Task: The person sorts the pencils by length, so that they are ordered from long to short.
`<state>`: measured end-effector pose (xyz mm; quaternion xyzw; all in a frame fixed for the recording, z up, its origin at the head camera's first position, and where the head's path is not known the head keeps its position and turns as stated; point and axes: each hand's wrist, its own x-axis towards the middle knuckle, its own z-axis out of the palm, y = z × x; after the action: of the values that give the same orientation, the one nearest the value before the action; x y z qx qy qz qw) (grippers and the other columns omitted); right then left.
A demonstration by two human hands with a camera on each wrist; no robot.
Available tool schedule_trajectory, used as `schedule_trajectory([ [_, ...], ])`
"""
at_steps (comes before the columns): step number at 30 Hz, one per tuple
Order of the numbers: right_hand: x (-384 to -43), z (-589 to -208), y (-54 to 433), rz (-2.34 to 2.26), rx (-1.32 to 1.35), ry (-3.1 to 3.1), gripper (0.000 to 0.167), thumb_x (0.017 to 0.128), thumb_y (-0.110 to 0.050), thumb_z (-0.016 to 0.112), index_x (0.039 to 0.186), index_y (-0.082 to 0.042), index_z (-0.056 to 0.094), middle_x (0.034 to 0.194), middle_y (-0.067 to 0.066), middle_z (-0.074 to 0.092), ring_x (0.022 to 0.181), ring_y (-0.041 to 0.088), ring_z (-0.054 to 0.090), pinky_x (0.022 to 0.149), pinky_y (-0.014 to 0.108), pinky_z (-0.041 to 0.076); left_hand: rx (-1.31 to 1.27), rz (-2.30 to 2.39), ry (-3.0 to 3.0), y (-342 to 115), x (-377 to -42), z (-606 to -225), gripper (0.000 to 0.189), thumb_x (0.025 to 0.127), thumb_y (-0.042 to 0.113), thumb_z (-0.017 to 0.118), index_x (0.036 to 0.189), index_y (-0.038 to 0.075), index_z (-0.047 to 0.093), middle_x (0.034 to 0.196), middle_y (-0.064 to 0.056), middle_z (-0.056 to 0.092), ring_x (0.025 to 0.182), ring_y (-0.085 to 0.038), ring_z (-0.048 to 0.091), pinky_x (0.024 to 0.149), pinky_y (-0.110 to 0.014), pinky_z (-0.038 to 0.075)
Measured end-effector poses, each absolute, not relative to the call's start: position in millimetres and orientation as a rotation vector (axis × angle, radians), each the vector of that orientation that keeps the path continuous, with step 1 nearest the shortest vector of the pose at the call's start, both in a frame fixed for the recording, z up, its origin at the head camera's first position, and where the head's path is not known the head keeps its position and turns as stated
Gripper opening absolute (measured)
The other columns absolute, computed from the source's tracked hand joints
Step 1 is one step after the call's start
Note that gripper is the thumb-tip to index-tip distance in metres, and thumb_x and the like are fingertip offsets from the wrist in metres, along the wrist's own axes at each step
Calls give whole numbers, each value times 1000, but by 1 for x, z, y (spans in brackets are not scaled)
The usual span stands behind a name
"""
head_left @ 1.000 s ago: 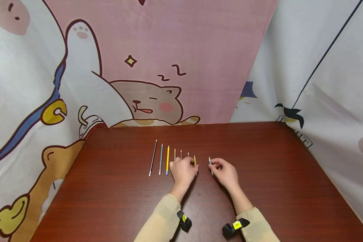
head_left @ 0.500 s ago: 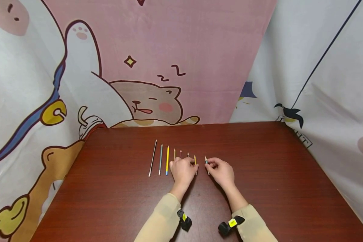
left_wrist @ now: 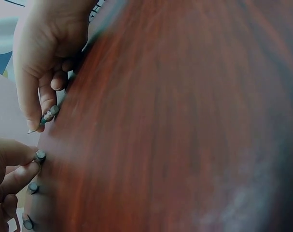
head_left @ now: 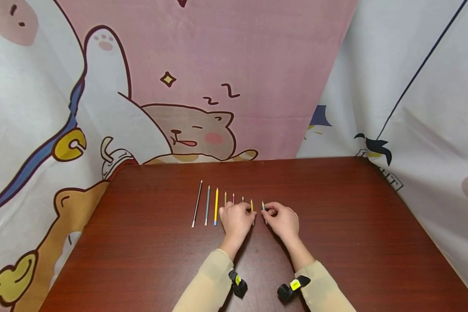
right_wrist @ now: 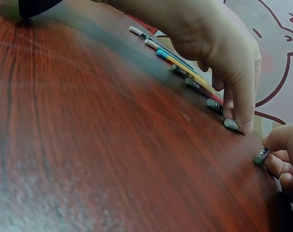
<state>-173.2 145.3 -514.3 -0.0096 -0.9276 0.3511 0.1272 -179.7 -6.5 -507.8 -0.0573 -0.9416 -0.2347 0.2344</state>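
Pencils lie side by side in a row on the brown table (head_left: pixel 355 242), tips pointing away. My left hand (head_left: pixel 235 220) pinches a short yellow pencil (head_left: pixel 251 205) at the row's right end. Just right of it, my right hand (head_left: pixel 284 222) holds a short teal pencil (head_left: pixel 263 206) between thumb and fingers, a small gap apart from the yellow one. In the left wrist view the teal pencil's grey end (left_wrist: pixel 53 110) tilts up slightly. Further left are a long black pencil (head_left: pixel 197 203), a blue pencil (head_left: pixel 207 206) and a yellow pencil with a blue end (head_left: pixel 216 206).
Under my left hand, a gold pencil (head_left: pixel 225 197), a pink pencil (head_left: pixel 233 198) and a dark pencil (head_left: pixel 242 199) are partly hidden. A printed cartoon cloth (head_left: pixel 281 86) hangs behind the table's far edge. Black wrist cameras (head_left: pixel 238 284) sit on both sleeves.
My right hand has moved left with the teal pencil, narrowing the gap to the yellow pencil. The left hand has stayed in place.
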Motion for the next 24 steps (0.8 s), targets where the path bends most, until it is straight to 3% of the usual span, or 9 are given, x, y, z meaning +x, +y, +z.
schedule_trajectory([
  [9, -175, -515, 143, 1013, -71, -2725, 21, 85, -29, 76, 101, -15, 75, 77, -8, 70, 80, 21, 66, 84, 46, 43, -185, -672, -2573, -11, -180, -506, 15, 72, 30, 87, 82, 22, 80, 63, 13, 67, 70, -16, 53, 67, -37, 32],
  [24, -177, -515, 138, 950, -95, -2748, 18, 85, -31, 78, 98, -18, 75, 69, -11, 64, 74, 20, 60, 80, 44, 39, -294, -777, -2574, -24, -168, -489, 9, 73, 24, 84, 78, 20, 78, 60, 14, 63, 67, -13, 52, 67, -36, 34],
])
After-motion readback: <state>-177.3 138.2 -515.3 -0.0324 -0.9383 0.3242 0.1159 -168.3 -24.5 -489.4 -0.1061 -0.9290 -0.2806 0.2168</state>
